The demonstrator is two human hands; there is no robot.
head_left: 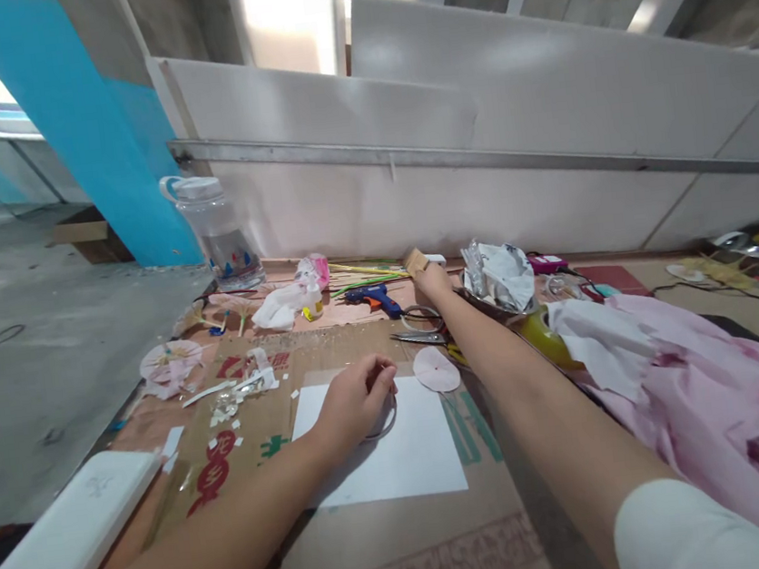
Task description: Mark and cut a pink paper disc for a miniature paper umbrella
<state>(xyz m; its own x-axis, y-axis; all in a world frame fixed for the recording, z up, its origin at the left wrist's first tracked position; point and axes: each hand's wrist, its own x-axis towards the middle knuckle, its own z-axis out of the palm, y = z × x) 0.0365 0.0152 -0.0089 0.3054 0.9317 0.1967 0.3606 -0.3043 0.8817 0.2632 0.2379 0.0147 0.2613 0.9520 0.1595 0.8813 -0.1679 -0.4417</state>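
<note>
my left hand (357,400) is pinching a thin grey loop (389,425) over a plain white paper sheet (428,466). right hand's (432,282) out at a small tan block (414,260), can't tell if gripped. probably the reaching step, so it calls for a sure hold there.

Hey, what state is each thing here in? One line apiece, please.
Left hand: closed on thin ring
Right hand: touching tan block
Water bottle: upright, lid on
Glue gun: lying on its side
White paper: flat
Pink disc: lying flat
Pink-and-white cloth: crumpled
</note>
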